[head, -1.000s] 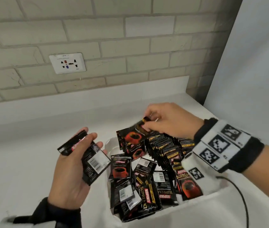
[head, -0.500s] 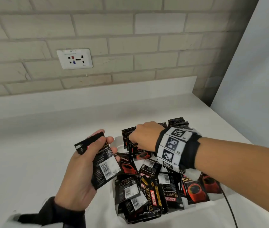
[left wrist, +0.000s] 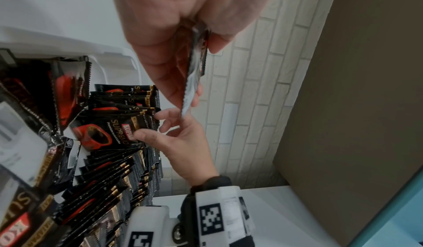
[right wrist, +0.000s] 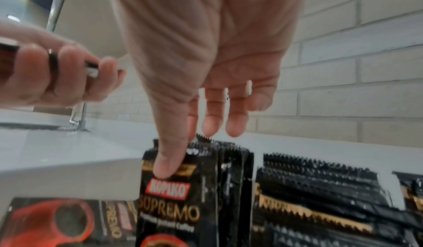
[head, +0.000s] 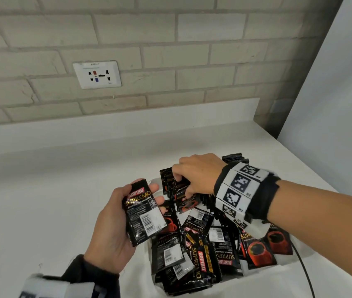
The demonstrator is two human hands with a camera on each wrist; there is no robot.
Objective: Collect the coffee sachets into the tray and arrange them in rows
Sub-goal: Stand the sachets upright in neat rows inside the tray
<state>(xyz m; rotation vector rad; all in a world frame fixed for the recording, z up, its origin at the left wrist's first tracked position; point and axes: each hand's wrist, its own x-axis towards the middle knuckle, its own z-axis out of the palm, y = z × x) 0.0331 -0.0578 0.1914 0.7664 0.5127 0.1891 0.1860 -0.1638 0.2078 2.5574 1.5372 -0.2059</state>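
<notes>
A white tray (head: 267, 273) on the counter holds black Kopiko coffee sachets. Some stand upright in rows (right wrist: 320, 178) at its far side. Others lie loose (head: 201, 261) in the near half. My left hand (head: 143, 194) hovers at the tray's left edge and grips a sachet (head: 147, 220), barcode side up; the left wrist view shows it edge-on (left wrist: 194, 66). My right hand (head: 182, 187) reaches into the far left row. Its thumb (right wrist: 167, 165) lies on the front sachet (right wrist: 174, 205) and its fingers (right wrist: 210, 124) reach over the serrated tops behind it, pinching the pack.
A brick wall with a socket (head: 97, 74) rises behind the white counter (head: 52, 201). A grey panel (head: 332, 104) closes the right side. A black cable (head: 304, 274) runs past the tray's near right corner. A tap (right wrist: 80, 118) stands at a sink further left.
My right hand has moved from the middle row's top to the far left row and lowered onto it. My left hand has drifted right toward the tray, still holding its sachet.
</notes>
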